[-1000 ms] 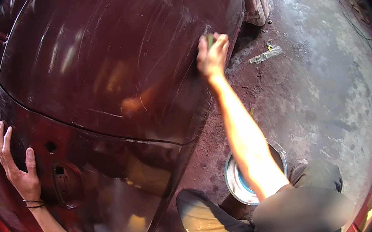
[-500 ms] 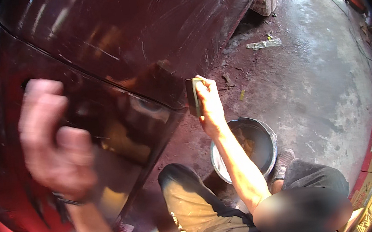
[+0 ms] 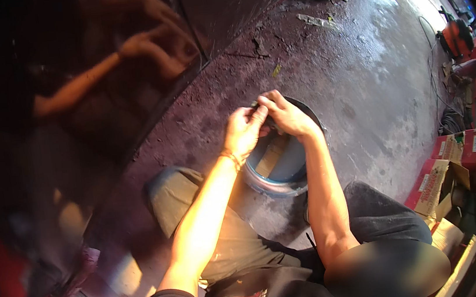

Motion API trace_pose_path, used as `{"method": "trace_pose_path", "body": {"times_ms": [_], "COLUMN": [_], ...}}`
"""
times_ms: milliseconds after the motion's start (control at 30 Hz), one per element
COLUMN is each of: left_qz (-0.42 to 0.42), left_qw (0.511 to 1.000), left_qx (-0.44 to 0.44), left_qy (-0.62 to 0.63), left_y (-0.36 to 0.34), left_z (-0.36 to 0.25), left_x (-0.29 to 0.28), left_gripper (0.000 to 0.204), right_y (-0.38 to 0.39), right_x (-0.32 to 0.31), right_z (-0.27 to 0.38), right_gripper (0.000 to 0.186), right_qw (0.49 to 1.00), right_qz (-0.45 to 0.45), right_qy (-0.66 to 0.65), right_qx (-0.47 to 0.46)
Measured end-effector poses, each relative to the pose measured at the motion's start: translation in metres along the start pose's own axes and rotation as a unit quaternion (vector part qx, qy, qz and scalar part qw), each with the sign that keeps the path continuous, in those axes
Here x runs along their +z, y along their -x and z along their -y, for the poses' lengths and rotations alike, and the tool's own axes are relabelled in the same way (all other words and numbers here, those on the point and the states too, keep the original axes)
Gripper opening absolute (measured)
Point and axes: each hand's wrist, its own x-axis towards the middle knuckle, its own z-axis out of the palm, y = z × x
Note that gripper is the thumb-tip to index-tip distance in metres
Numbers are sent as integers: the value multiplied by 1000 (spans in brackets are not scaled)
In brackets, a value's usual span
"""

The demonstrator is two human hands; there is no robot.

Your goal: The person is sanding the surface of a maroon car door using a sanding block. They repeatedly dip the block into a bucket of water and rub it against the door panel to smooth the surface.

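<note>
My left hand (image 3: 243, 130) and my right hand (image 3: 286, 116) meet over a round bucket (image 3: 278, 188) on the floor, fingers closed around a small dark block (image 3: 254, 105), mostly hidden by them. Inside the bucket is bluish-grey liquid with a flat tan piece (image 3: 271, 156). The glossy maroon car panel (image 3: 87, 66) is to the left of my hands, reflecting my arms.
The stained concrete floor (image 3: 374, 103) carries a silvery scrap (image 3: 311, 20). Red and tan cardboard boxes (image 3: 430, 185) stand at the right, with an orange machine (image 3: 458, 38), cables and other items behind them. My knees are bent either side below the bucket.
My left hand has left the car panel and my right hand has moved off it with the block. Both now meet over the bucket. The view has turned toward the floor.
</note>
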Motion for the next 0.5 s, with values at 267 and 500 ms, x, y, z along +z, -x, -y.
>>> {"method": "trace_pose_path", "body": {"times_ms": [267,500], "left_qz": [-69,83], "left_qw": [913,835], "left_qx": [-300,-270], "left_qy": [-267,-472], "left_y": [-60,-86], "left_z": [106,192], "left_x": [30,59], "left_gripper": [36,44], "right_y": [-38,-62], "right_x": [29,-4], "right_z": [-147,-308], "right_gripper": [85,99], "right_qw": [923,888], "right_qz": [-77,-25], "right_qy": [333,339], "right_qx": [174,311]}}
